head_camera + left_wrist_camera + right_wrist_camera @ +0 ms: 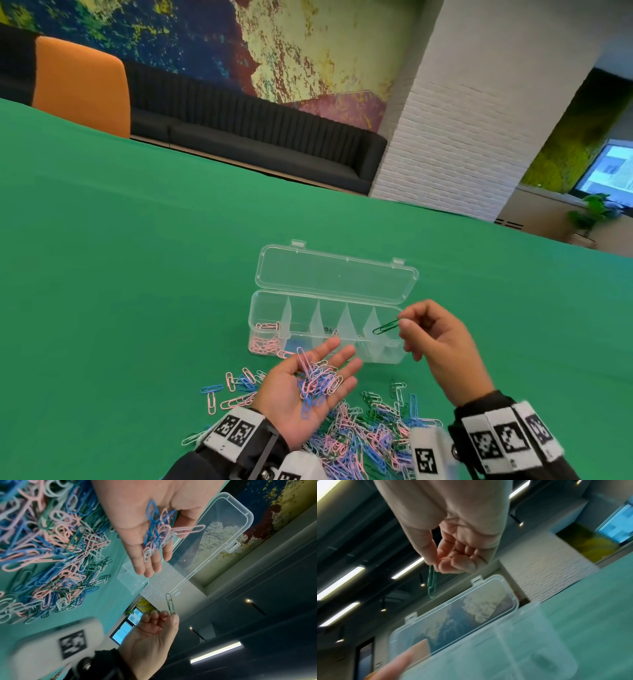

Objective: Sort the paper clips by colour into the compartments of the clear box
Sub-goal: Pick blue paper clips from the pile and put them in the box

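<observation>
The near part of the loose heap of pink, blue and green paper clips (359, 435) is lying hidden behind the wrists. The right hand (436, 337) is pinching one dark green wire paper clip (386, 326) over the rightmost compartment of the clear plastic compartment box (329, 327), its lid lying open. The left hand (305, 387), palm up with fingers relaxed, is carrying mixed clips (318, 380). Pink clips (265, 342) are filling the leftmost compartment.

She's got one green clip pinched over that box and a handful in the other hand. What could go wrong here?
The green clip is pinched only at its tip by the right hand, so it might slip and land in the wrong compartment of the clear box. The left hand lies flat and open under a loose heap of clips; a tilt could spill them.
</observation>
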Demonstrator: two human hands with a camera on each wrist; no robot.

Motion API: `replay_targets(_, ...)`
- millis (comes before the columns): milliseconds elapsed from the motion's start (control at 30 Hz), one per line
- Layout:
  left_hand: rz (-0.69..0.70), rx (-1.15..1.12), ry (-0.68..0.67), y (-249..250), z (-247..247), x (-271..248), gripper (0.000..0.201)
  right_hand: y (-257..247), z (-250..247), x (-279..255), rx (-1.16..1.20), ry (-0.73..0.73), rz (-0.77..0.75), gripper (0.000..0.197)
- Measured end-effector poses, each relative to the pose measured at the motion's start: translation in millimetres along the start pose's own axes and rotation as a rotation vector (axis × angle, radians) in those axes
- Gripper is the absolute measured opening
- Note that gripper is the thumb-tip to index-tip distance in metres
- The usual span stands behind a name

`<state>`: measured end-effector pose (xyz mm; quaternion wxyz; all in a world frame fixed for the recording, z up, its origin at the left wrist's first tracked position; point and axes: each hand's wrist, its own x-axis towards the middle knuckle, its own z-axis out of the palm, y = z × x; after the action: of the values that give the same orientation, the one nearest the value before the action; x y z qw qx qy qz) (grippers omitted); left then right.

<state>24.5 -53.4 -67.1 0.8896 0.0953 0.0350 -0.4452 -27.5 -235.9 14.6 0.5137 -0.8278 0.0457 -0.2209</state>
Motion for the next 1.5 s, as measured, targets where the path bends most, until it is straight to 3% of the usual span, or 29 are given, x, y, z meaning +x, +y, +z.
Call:
replay_targets(100,-0.018,0.005,-0.007,-0.7,0.9,-1.7,0.044,13.9,-24.6,31.0,-0.142,0.102,0.074,0.016)
replay_targets(233,-0.040,0.033,-0.007,-0.3,4.4,-4.0,0.043,29.1,-31.2,40.9,-0.421,-0.025,0.203,0.017)
replay_targets(333,-0.041,0.046,0.010,-0.1,6.1,-3.9,0.043,22.1,-21.2,22.3,-0.402,-0.084,0.156,0.013)
replay_targets(700,-0.009,0.028,0.038,-1.8,5.7,-1.4,0.048,-19.5,42.8,-51.6,-0.351,-0.574,-0.071,0.012)
replay_targets(800,-0.012,0.078,0.061,-3.1,6.6,-2.6,0.048,-13.8,55.8,-53.0,-0.483,-0.696,-0.198,0.032)
replay_targets(867,-0.006,0.085,0.075,-3.5,8.4,-3.6,0.049,-9.7,58.1,-48.2,-0.562,-0.672,-0.227,0.036)
replay_targets(1033,0.011,0.036,0.060,-2.9,8.1,-3.2,0.045,-8.6,51.6,-33.8,-0.678,-0.506,-0.235,0.016)
replay_targets(1367,-0.026,0.106,0.050,-4.7,-5.3,2.7,0.059,-15.3,65.8,-40.0,-0.691,-0.443,-0.257,0.013)
replay_targets(1500,-0.039,0.180,0.057,-6.8,-4.5,1.5,0.033,-13.0,77.6,-36.0,-0.811,-0.437,-0.275,0.015)
